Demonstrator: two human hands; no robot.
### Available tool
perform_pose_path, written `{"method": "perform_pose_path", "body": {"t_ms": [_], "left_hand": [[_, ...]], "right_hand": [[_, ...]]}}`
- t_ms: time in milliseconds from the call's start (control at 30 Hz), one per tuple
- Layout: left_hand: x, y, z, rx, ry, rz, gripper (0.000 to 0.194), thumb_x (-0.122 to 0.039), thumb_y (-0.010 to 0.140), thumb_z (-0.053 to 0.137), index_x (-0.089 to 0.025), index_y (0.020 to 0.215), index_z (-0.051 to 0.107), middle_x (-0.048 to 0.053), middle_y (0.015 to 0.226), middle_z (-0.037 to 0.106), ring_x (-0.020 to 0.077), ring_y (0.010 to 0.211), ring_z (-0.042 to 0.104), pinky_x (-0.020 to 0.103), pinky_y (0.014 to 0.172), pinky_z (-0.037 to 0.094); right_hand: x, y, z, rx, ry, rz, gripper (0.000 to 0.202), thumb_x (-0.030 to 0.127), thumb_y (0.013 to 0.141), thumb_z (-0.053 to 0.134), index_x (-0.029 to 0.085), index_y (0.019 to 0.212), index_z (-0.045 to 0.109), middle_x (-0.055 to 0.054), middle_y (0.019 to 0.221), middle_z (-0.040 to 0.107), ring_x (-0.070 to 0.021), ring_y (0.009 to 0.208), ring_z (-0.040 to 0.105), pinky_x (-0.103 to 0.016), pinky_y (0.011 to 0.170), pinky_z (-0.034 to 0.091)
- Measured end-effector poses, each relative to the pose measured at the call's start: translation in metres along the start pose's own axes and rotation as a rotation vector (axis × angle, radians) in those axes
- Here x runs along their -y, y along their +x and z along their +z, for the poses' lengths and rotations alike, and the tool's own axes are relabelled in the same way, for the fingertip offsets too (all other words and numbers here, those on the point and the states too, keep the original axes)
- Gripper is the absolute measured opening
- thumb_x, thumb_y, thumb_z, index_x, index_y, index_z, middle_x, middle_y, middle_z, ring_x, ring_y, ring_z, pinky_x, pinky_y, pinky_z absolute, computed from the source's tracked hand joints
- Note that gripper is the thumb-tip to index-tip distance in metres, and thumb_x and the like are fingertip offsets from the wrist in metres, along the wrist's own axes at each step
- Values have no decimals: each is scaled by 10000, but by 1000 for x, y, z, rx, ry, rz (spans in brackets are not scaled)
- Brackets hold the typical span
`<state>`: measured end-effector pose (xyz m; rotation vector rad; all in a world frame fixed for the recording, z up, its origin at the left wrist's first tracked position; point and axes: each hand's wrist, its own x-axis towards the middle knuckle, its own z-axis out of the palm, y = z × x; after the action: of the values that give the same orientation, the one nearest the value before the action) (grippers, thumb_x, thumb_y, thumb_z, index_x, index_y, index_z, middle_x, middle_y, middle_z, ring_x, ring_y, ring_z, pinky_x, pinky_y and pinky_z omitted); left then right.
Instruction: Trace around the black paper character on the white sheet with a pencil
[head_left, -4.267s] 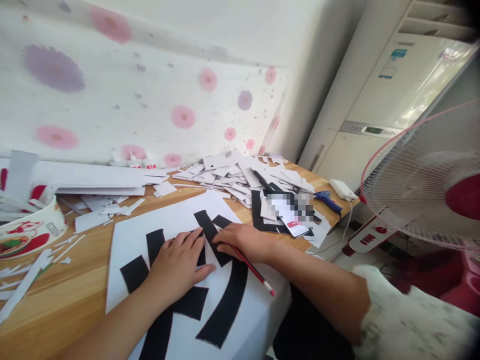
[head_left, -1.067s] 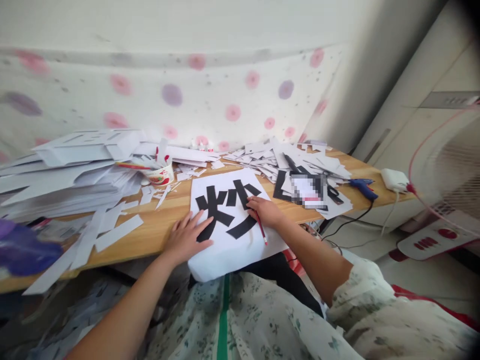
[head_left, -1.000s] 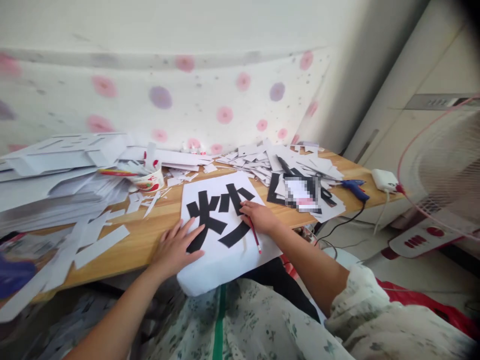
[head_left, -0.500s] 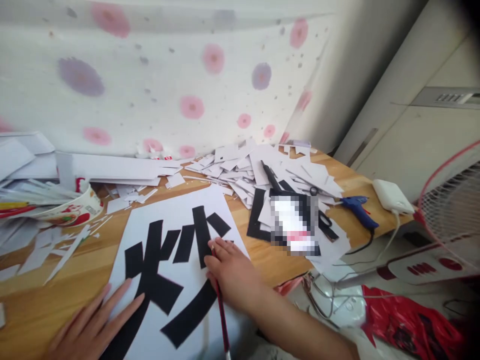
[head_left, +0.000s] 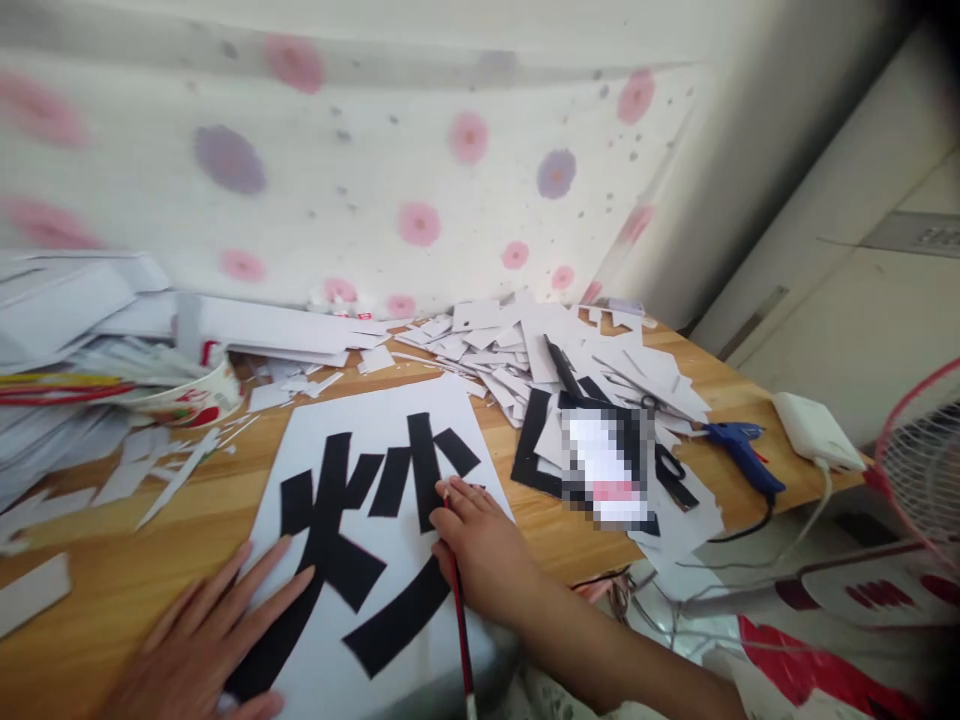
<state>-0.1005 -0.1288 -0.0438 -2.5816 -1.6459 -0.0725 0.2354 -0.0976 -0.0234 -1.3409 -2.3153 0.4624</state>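
**Pencil at the black strokes, sheet held flat**

Pencil [head_left: 457, 610] first: in the head view, your only view, you grasp the red shaft in your right hand [head_left: 480, 555], fingers closed round it, the tip up by the short black stroke near the middle of the white sheet [head_left: 304, 460]. The shaft runs back toward you past your wrist. Your left hand [head_left: 217, 640] lies open and flat, fingers spread, on the sheet's lower left corner, partly over the black character [head_left: 352, 530], grasping nothing.

The sheet lies on the wooden table [head_left: 97, 590], and its near edge appears to hang past the table's front edge. You risk the unsupported part bending under your right wrist, which would throw the pencil line off the stroke's edge. Your left hand holds one corner only, so a push from the pencil could pivot the sheet.

Beyond it, a heap of paper scraps [head_left: 517, 350] sits near the sheet's far edge, and loose pieces could slide onto your working area. To your right a blue glue gun [head_left: 739, 450] lies near the table's edge, its cord trailing down; a snag there could drag it off.
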Motion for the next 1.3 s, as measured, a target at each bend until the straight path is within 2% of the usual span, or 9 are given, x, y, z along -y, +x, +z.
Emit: {"method": "perform_pose_path", "body": {"t_ms": [167,267,367,533,733,833,1000,1200,1300], "left_hand": [[-20,5,-39,228,-68,-67,732,-706,745,515,-427,1403,355,-18,1552,212,349,1429,130,583,1106,172],[-34,16,-61,354,-144,-127,667,-630,782,543,-427,1395,372,-6,1569,145,350,1432,103,644,1090,113],[-61,29,-71,265,-152,-96,634,-600,826,508,-343,1397,409,20,1576,130,315,1441,67,570,1132,73],[-98,35,-59,265,-155,-43,718,-582,860,463,-271,1472,253,46,1576,114,296,1443,65,555,1135,121],[-97,29,-52,278,-133,32,909,-715,710,571,-374,1467,201,-23,1580,65,335,1437,-26,623,1117,39],[-99,29,-57,315,-132,56,1019,-711,653,629,-332,1479,169,-6,1578,50,336,1437,-38,641,1109,15],[-109,22,-62,362,-141,96,913,-579,750,610,-292,1487,154,-1,1574,25,308,1441,-20,619,1123,20],[-106,8,-31,231,-66,169,959,-439,702,722,-333,1478,170,6,1564,120,357,1417,165,636,1094,215],[-94,-1,-14,-35,191,228,742,-217,805,612,-356,1449,271,-15,1512,321,297,1338,380,487,1066,334]], "right_hand": [[-1,-1,1,-8,-64,-28,268,178,851,519,158,1102,611,-161,1402,486,-296,1343,381,-478,1088,326],[-2,-1,2,-24,-81,-55,277,176,848,524,145,1108,618,-171,1376,511,-300,1317,418,-473,1080,344],[-2,-2,3,-48,-92,-71,272,184,851,530,144,1104,620,-176,1362,521,-306,1303,437,-489,1065,362],[5,-5,-2,-62,-115,-90,259,158,848,529,118,1079,636,-191,1323,551,-303,1272,477,-463,1062,379],[11,-6,-6,-62,-130,-86,272,174,866,516,101,1092,648,-198,1320,554,-292,1274,477,-433,1065,382],[9,-6,-3,-62,-127,-88,280,189,870,511,117,1105,645,-185,1332,548,-290,1282,470,-441,1070,376],[4,-4,3,-62,-132,-98,281,180,873,491,126,1101,645,-178,1342,543,-294,1285,468,-457,1071,377],[1,-4,9,-46,-159,-76,292,181,882,458,159,1094,656,-141,1372,528,-297,1311,437,-492,1061,394],[1,-3,9,-20,-160,-47,313,191,892,437,175,1116,655,-122,1400,501,-287,1322,425,-494,1068,392]]}}
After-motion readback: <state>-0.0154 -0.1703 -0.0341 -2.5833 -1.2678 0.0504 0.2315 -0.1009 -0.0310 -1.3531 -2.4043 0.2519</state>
